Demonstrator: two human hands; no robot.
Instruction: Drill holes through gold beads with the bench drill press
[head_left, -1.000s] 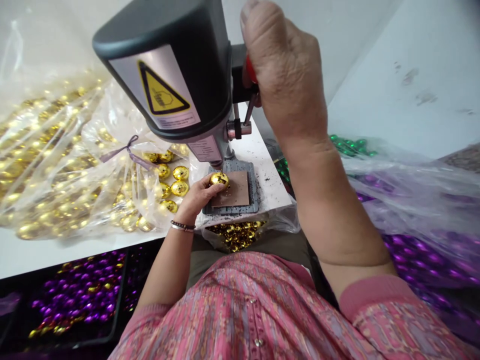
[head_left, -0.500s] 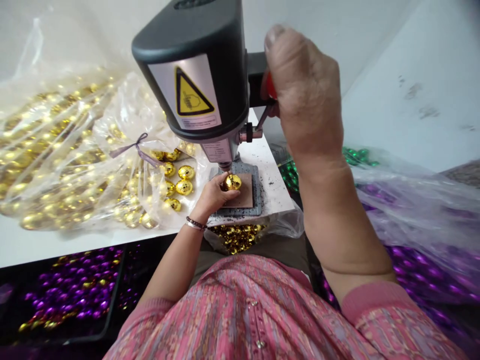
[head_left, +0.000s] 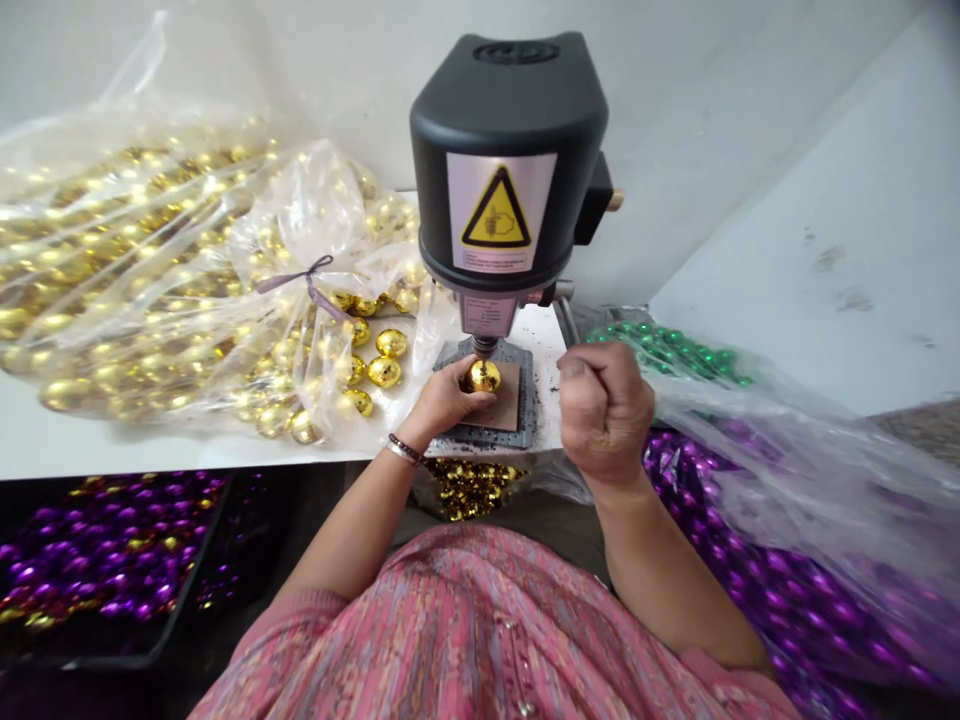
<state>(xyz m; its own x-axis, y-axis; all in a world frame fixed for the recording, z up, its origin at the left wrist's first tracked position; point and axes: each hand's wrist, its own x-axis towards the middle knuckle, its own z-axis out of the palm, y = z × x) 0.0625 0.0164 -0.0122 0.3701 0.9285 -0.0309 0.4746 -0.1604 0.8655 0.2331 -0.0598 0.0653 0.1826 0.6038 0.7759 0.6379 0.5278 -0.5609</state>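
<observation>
pinching a shiny gold ball [head_left: 485, 377] between thumb and fingers, the left hand [head_left: 444, 398] reaches forward over the brown board [head_left: 505, 400], right below the drill press [head_left: 511, 110]; the right hand [head_left: 606, 415], forearm slanting inward, curls into a fist beside it, any grip inside hidden.

A black-housed bench drill [head_left: 510, 105] and a clear plastic bag [head_left: 319, 195] of shiny gold balls [head_left: 67, 393] identify a workshop.
</observation>
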